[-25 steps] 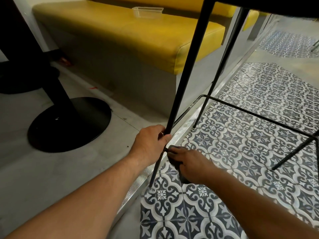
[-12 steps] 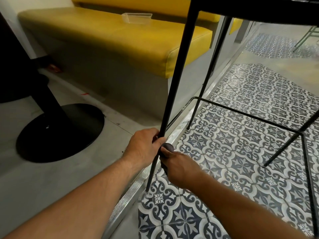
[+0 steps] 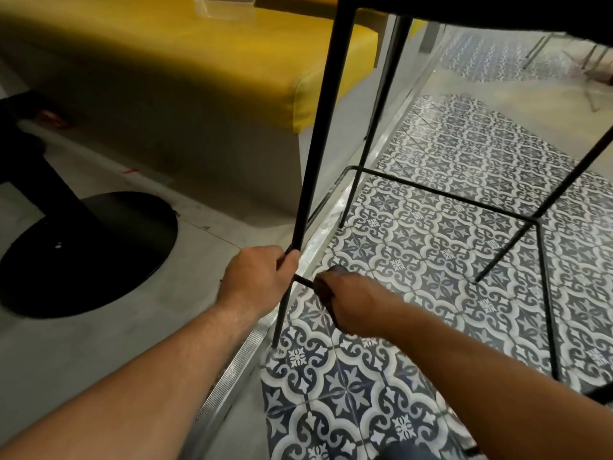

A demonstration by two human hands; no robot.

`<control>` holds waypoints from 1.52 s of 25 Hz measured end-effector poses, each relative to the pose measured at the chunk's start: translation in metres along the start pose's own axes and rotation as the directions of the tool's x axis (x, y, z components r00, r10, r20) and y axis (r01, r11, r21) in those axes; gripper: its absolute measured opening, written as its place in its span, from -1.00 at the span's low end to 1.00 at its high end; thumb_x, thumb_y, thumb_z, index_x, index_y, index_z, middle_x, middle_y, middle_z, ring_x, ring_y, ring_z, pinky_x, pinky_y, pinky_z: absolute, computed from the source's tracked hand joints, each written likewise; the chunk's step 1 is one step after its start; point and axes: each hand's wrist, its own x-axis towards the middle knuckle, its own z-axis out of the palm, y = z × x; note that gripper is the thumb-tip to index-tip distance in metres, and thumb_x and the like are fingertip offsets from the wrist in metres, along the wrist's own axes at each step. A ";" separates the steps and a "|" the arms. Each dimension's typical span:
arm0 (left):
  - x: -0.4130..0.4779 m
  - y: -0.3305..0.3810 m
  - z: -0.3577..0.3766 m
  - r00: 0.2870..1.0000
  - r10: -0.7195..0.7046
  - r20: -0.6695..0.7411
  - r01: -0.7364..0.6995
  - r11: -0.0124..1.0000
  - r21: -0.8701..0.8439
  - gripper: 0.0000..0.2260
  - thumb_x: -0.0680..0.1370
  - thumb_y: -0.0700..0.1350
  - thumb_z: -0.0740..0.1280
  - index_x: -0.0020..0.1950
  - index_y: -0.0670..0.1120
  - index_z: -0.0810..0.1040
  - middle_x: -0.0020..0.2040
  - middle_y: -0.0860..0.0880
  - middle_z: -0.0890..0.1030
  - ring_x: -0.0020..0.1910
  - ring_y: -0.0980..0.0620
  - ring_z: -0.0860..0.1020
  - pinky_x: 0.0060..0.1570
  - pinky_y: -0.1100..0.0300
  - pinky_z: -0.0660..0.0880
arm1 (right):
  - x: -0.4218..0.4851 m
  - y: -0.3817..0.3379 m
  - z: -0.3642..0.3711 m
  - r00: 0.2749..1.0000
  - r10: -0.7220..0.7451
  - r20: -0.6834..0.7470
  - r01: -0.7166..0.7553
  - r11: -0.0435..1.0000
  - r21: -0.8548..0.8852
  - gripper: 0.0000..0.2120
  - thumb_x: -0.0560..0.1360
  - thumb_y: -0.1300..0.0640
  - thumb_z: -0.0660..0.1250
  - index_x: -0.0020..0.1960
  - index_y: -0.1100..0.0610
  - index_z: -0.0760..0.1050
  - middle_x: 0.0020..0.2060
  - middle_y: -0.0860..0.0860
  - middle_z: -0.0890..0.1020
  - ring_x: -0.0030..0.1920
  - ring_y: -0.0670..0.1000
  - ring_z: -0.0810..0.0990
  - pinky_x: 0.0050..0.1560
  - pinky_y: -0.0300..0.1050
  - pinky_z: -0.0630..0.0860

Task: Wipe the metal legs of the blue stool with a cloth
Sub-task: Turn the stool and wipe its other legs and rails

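Right hand (image 3: 345, 300) is hiding most of the dark cloth (image 3: 334, 270); top edge is cropping the stool's dark seat (image 3: 464, 9).

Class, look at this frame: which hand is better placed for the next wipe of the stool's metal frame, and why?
The right hand: it holds the dark cloth against the low crossbar beside the near leg. The left hand only grips that leg, apparently steadying it, with no cloth.

Likely a café, yellow bench (image 3: 185, 58), pedestal table base (image 3: 86, 250), patterned tiles (image 3: 431, 247)
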 end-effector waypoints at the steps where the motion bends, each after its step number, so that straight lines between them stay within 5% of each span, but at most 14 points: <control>1: -0.002 -0.002 -0.004 0.999 0.037 0.014 -0.037 0.999 -0.002 -0.58 0.55 0.18 0.22 -0.46 0.03 0.37 -0.53 0.11 0.41 -0.54 0.16 0.39 -0.50 0.30 0.22 | -0.004 -0.003 -0.006 0.999 0.047 0.002 -0.047 0.995 0.090 -0.66 0.56 0.19 0.23 0.28 -0.09 0.34 0.00 -0.05 0.52 -0.13 -0.08 0.54 -0.20 -0.17 0.53; 3: -0.005 -0.001 -0.015 0.986 0.088 0.145 -0.081 0.995 -0.054 -0.65 0.55 0.15 0.18 -0.36 0.03 0.49 -0.41 0.12 0.51 -0.41 0.16 0.47 -0.40 0.26 0.33 | -0.017 -0.015 -0.021 0.993 0.116 -0.004 -0.112 0.967 0.227 -0.64 0.56 0.23 0.20 0.30 -0.06 0.35 -0.01 -0.03 0.57 -0.12 -0.06 0.57 -0.17 -0.12 0.57; 7: -0.011 0.019 -0.059 0.871 0.123 0.475 -0.074 0.990 -0.120 -0.71 0.56 0.04 0.22 0.24 0.06 0.54 0.11 0.16 0.54 0.06 0.15 0.52 0.03 0.26 0.44 | -0.052 -0.056 -0.061 0.981 0.190 0.028 -0.184 0.896 0.405 -0.63 0.54 0.28 0.16 0.28 -0.02 0.38 -0.06 -0.02 0.58 -0.18 0.00 0.58 -0.29 -0.17 0.50; 12: -0.014 0.075 -0.161 0.772 0.170 0.613 -0.045 0.976 -0.214 -0.53 0.35 -0.02 0.28 0.23 0.29 0.39 0.11 0.31 0.49 0.07 0.36 0.47 -0.01 0.57 0.32 | -0.095 -0.130 -0.127 0.976 0.212 0.055 -0.212 0.849 0.483 -0.62 0.51 0.32 0.17 0.32 0.14 0.36 0.13 0.08 0.55 0.13 0.04 0.51 -0.05 -0.33 0.31; 17: -0.016 0.141 -0.277 0.752 0.239 0.614 -0.145 0.969 -0.201 -0.52 0.37 0.17 0.35 0.29 0.22 0.47 0.10 0.36 0.50 0.13 0.37 0.46 0.10 0.51 0.30 | -0.142 -0.206 -0.212 0.966 0.189 0.176 -0.257 0.783 0.566 -0.64 0.49 0.32 0.17 0.26 0.14 0.33 0.02 0.09 0.60 -0.03 0.05 0.57 -0.03 -0.13 0.50; 23: -0.009 0.203 -0.357 0.782 0.220 0.583 -0.133 0.973 -0.189 -0.86 0.57 -0.11 0.26 0.02 0.08 0.59 -0.09 0.13 0.61 -0.07 0.16 0.54 -0.03 0.18 0.47 | -0.174 -0.256 -0.295 0.966 0.186 0.179 -0.251 0.838 0.484 -0.62 0.46 0.26 0.24 0.27 0.10 0.34 0.04 0.06 0.59 0.02 0.04 0.54 -0.01 -0.16 0.43; 27: 0.013 0.241 -0.377 0.850 0.126 0.512 -0.060 0.988 -0.143 -0.90 0.62 -0.10 0.17 0.00 0.03 0.47 -0.12 0.01 0.60 -0.12 0.00 0.53 -0.12 0.09 0.44 | -0.176 -0.258 -0.342 0.963 0.259 0.080 -0.269 0.875 0.402 -0.82 0.41 0.13 0.33 -0.03 0.03 0.37 -0.21 -0.07 0.50 -0.13 0.02 0.50 -0.18 -0.18 0.32; 31: 0.044 0.284 -0.378 0.900 0.137 0.414 -0.068 0.982 -0.177 -0.90 0.62 -0.15 0.17 0.03 -0.02 0.47 -0.11 0.02 0.55 -0.11 0.01 0.50 -0.15 0.17 0.32 | -0.176 -0.238 -0.389 0.952 0.303 0.042 -0.305 0.925 0.228 -0.80 0.39 -0.03 0.30 -0.23 0.01 0.30 -0.25 -0.01 0.50 -0.18 0.09 0.46 -0.21 -0.13 0.34; 38: 0.090 0.344 -0.365 0.980 -0.054 0.191 0.090 0.978 -0.186 -0.81 0.63 -0.18 0.13 0.10 0.00 0.51 -0.01 0.02 0.55 -0.04 0.01 0.49 -0.11 0.17 0.36 | -0.157 -0.227 -0.478 0.981 0.175 0.081 -0.174 0.984 -0.025 -0.82 0.50 0.11 0.28 -0.08 0.09 0.26 -0.05 0.13 0.55 -0.03 0.18 0.55 -0.21 -0.10 0.36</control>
